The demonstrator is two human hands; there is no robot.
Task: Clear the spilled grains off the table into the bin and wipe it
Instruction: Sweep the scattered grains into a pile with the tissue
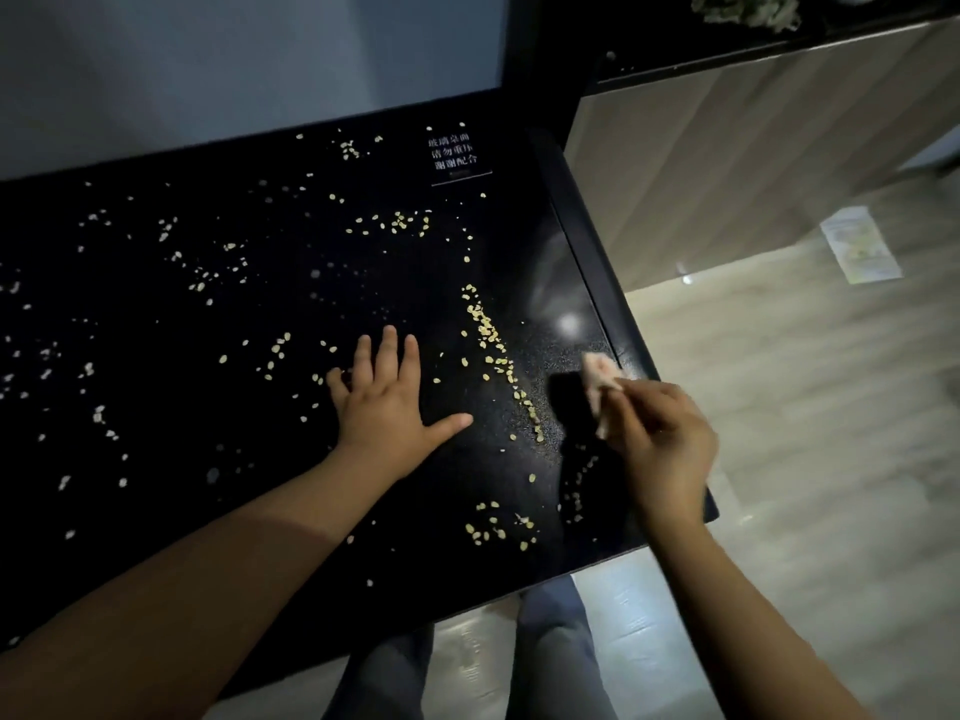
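right hand (662, 444): over table (550, 241) edge at 4 o'clock, fingers pinching a pale wipe (601, 383), possibly tissue.
left hand (389, 402): at 9 o'clock of it, flat on table, fingers spread, holding nothing.
grains (493, 350): ridge between hands; rest scattered toward 9 and 12 o'clock.

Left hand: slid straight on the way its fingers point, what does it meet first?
Probably the small cluster of grains ahead of the left hand. The black table between them looks bare, though dim light may hide strays.
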